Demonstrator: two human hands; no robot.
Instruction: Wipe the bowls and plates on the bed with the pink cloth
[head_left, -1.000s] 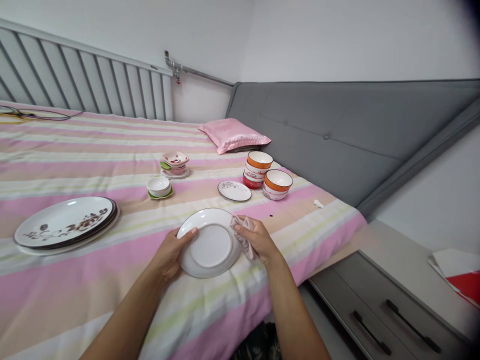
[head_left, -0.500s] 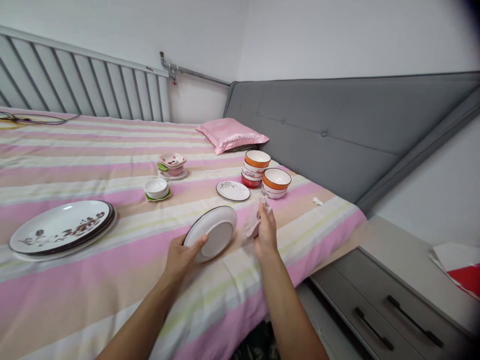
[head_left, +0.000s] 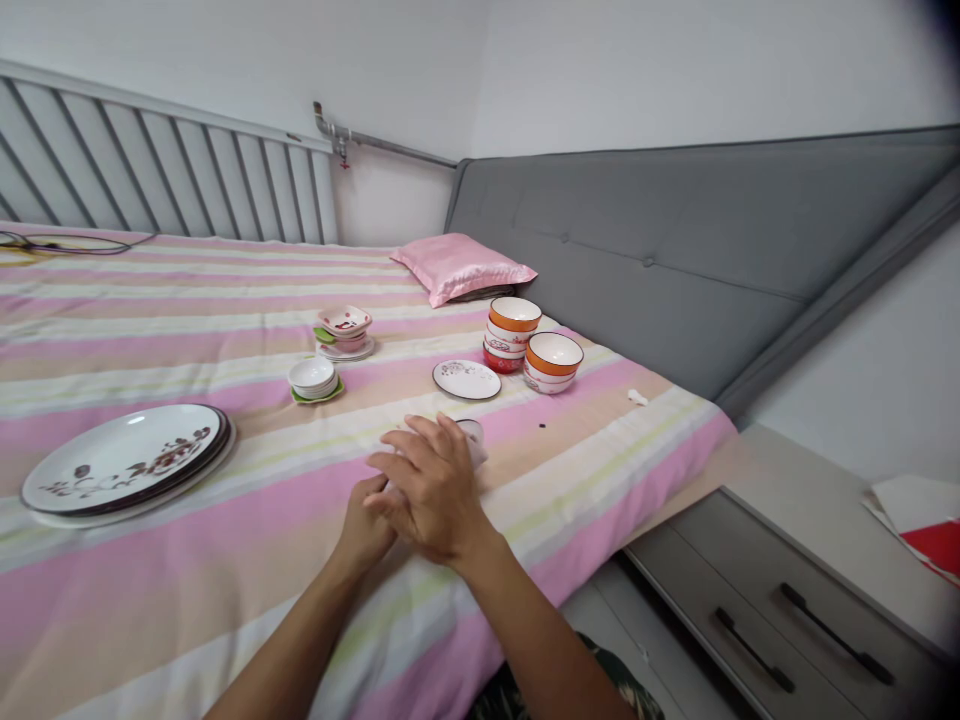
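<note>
My left hand (head_left: 367, 525) grips the near left side of a small white plate (head_left: 469, 427), closed on its edge. Over the plate lies my right hand (head_left: 435, 490), fingers somewhat spread, pressing a pale pinkish cloth (head_left: 478, 456) against it. Most of the plate and cloth is hidden under that hand; only a bit shows past the fingertips. Just beyond, a small floral plate (head_left: 466, 380) with a dark rim lies flat on the bed. Behind it stand a taller stack of bowls (head_left: 513, 335) and a shorter bowl stack (head_left: 553, 364), both topped with orange-banded bowls.
Large oval floral plates (head_left: 124, 455) are stacked at left. Small white dishes (head_left: 313, 376) and pink dishes (head_left: 345, 330) stand mid-bed. A pink pillow (head_left: 463, 266) rests by the grey headboard (head_left: 637, 220). A drawer cabinet (head_left: 750, 580) adjoins the striped bed at right.
My right hand has moved left with the cloth and now covers the plate. The plate, held up and tilted before, is now mostly hidden. A small dark spot on the sheet is now uncovered.
</note>
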